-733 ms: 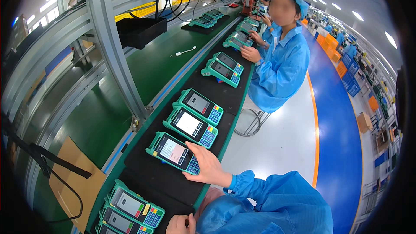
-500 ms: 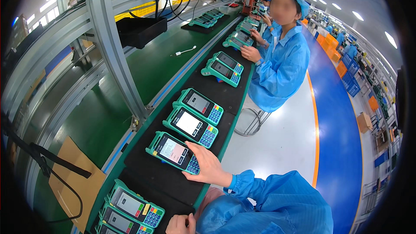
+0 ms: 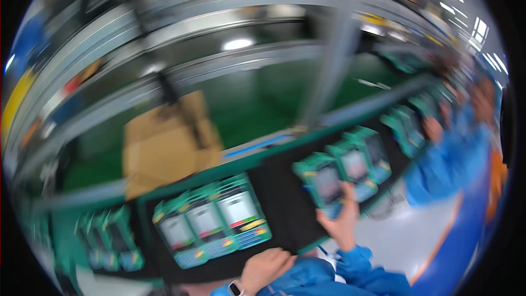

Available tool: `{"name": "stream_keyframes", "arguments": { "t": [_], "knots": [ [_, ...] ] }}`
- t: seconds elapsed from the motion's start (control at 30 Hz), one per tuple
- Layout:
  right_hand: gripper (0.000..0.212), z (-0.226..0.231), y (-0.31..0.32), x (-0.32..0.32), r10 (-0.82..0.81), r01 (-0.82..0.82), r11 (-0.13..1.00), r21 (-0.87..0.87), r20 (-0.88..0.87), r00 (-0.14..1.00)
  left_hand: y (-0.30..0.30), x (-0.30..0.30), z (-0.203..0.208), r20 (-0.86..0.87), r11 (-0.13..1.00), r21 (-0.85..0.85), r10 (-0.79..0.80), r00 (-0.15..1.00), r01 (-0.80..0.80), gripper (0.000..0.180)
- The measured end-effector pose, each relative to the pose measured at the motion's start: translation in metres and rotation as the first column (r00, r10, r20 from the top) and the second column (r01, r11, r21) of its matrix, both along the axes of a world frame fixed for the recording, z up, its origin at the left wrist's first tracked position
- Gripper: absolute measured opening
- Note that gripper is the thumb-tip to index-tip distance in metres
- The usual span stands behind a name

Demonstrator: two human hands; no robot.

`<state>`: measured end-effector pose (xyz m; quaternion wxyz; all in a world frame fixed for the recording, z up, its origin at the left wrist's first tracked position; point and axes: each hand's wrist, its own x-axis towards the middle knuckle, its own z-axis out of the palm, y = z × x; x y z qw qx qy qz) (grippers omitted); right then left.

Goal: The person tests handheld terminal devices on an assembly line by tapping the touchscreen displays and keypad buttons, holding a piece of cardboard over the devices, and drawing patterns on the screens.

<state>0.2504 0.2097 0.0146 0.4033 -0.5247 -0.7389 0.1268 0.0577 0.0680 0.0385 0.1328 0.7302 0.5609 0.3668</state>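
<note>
The picture is smeared by motion. My right hand (image 3: 344, 220) grips the keypad end of a green-edged card payment terminal (image 3: 327, 182), thumb on one side and fingers on the other. The terminal lies on a black mat with its screen up. Two similar terminals stand close beside it on the right, including one with a lit screen (image 3: 355, 163). My left hand (image 3: 267, 267) rests by the bench's near edge, fingers curled together and nothing visible in them. Left of it are three terminals with lit screens, the nearest terminal (image 3: 239, 208) having a yellow mark.
More terminals (image 3: 112, 241) lie at the far left. A brown cardboard sheet (image 3: 164, 145) leans behind the bench. A metal post (image 3: 331, 49) rises at the back edge. On the right, a co-worker in a blue smock (image 3: 446, 167) has hands near other terminals.
The view has swung left, bringing more of the left-hand terminals and the cardboard into sight. My right hand stays on the same terminal. My left hand shows more fully, still near the bench edge.
</note>
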Motion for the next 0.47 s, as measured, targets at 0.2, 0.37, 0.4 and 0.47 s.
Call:
{"name": "stream_keyframes", "arguments": {
  "t": [0.2, 0.37, 0.4, 0.47],
  "knots": [
    [0.082, -0.017, 0.008, 0.02, 0.061, -0.055, 0.992, 0.111, -0.057, 0.996, -0.004, 0.008, -0.011, 0.022, 0.998, 0.058, -0.01, 1.0, 0.008, 0.019],
    [0.075, -0.03, 0.016, 0.016, 0.078, -0.074, 0.987, 0.143, -0.024, 0.997, -0.008, 0.008, -0.019, 0.026, 0.995, 0.064, 0.074, 0.997, -0.076, 0.019],
    [0.075, -0.048, 0.031, 0.03, 0.101, -0.092, 0.984, 0.153, -0.049, 0.994, -0.008, 0.009, -0.019, 0.034, 0.993, 0.082, 0.087, 0.996, -0.09, 0.018],
    [0.075, -0.04, 0.025, 0.025, 0.069, -0.07, 0.989, 0.13, 0.01, 0.998, -0.008, 0.009, -0.024, 0.031, 0.989, 0.096, 0.112, 0.993, -0.115, 0.018]
  ]
}}
